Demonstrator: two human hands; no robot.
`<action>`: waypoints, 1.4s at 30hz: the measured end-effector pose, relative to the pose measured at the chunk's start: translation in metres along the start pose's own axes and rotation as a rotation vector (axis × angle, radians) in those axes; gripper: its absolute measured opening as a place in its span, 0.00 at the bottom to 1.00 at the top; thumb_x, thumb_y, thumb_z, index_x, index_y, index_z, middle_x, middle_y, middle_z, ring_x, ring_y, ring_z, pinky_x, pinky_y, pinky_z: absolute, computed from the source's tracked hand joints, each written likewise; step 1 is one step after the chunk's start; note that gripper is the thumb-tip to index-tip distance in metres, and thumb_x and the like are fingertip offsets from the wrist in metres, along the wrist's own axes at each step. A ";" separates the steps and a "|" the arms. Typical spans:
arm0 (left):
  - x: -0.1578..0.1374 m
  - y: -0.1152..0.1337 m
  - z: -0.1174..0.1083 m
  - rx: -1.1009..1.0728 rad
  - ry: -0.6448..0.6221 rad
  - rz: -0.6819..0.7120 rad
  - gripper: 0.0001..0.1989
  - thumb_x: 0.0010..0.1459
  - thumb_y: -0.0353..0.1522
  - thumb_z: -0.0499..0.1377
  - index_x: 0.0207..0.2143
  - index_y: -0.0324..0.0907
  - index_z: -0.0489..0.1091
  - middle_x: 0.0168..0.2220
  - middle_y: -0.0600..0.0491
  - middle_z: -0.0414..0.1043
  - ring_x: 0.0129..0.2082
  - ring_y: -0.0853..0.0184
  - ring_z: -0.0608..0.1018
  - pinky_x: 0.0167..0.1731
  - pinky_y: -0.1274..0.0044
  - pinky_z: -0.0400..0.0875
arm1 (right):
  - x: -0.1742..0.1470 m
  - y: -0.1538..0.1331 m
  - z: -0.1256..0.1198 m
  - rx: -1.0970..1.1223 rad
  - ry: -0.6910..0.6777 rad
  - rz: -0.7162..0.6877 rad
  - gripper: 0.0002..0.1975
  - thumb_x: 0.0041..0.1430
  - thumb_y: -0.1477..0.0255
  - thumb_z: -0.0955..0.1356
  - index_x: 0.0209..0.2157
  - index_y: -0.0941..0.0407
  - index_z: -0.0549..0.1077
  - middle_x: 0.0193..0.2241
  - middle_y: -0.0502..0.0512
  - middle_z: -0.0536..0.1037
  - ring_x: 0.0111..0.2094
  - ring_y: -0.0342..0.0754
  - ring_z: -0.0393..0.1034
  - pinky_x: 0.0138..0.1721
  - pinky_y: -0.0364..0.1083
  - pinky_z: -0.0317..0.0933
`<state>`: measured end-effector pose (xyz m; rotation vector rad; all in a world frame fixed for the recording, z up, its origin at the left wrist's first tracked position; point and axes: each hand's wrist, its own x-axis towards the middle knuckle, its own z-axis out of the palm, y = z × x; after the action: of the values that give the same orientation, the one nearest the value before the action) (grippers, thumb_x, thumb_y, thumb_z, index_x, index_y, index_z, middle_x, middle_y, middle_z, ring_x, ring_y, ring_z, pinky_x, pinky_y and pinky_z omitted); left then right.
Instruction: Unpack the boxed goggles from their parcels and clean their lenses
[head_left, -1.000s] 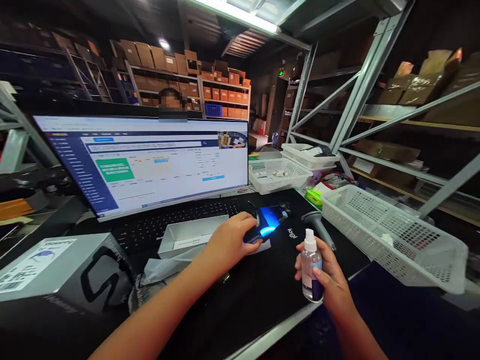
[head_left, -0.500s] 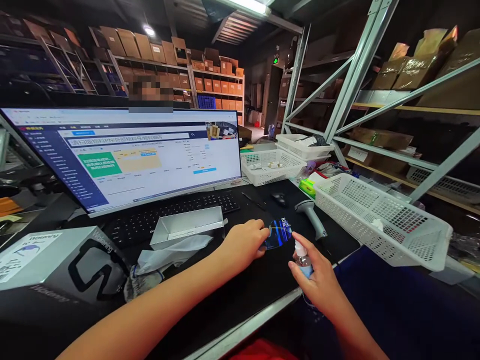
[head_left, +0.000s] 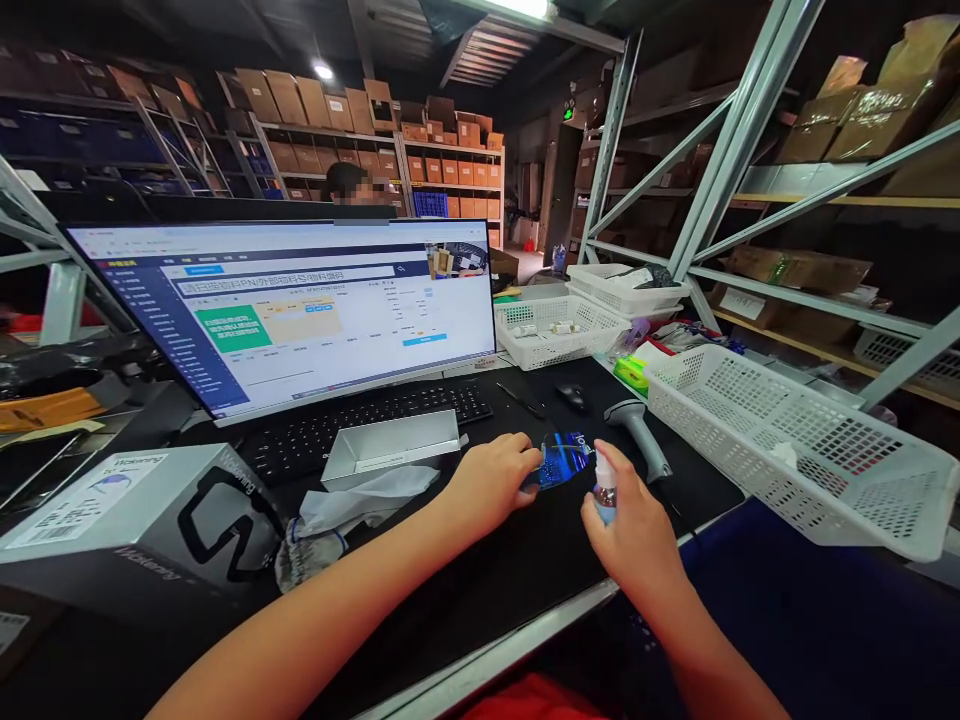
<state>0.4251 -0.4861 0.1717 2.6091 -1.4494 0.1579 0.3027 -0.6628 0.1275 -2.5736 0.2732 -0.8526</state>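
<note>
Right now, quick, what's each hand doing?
Left hand: closed, holding a shiny, see-through blue piece by one end.
Right hand: closed, holding a small spray bottle.

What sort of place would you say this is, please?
It appears to be a packing or checking desk in a warehouse: metal shelving and many cardboard boxes surround a monitor and what looks like a handheld scanner.

Both arms (head_left: 330,620) extended forward, fingers (head_left: 527,458) curled
</note>
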 end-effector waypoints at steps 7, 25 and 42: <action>-0.001 -0.015 0.003 -0.331 0.132 -0.026 0.09 0.56 0.29 0.65 0.40 0.43 0.72 0.46 0.52 0.74 0.43 0.63 0.76 0.40 0.74 0.70 | 0.003 0.015 -0.003 0.018 0.050 0.066 0.25 0.59 0.70 0.64 0.59 0.52 0.64 0.45 0.60 0.79 0.36 0.57 0.78 0.36 0.53 0.71; 0.019 -0.018 0.029 -1.685 0.199 -0.550 0.31 0.38 0.51 0.75 0.36 0.38 0.74 0.40 0.47 0.77 0.43 0.63 0.80 0.53 0.66 0.74 | -0.019 -0.024 0.033 0.363 -0.052 0.123 0.24 0.59 0.68 0.65 0.57 0.50 0.64 0.51 0.61 0.78 0.43 0.57 0.78 0.44 0.55 0.71; -0.002 -0.046 -0.002 -1.082 0.626 -0.550 0.22 0.48 0.43 0.68 0.42 0.41 0.75 0.41 0.48 0.77 0.42 0.60 0.80 0.50 0.65 0.76 | 0.256 0.145 0.023 -0.115 -0.109 0.334 0.43 0.54 0.70 0.75 0.67 0.59 0.55 0.53 0.69 0.76 0.54 0.61 0.71 0.54 0.54 0.64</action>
<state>0.4635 -0.4599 0.1698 1.6933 -0.3595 0.0713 0.5119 -0.8642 0.1808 -2.5637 0.7138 -0.5878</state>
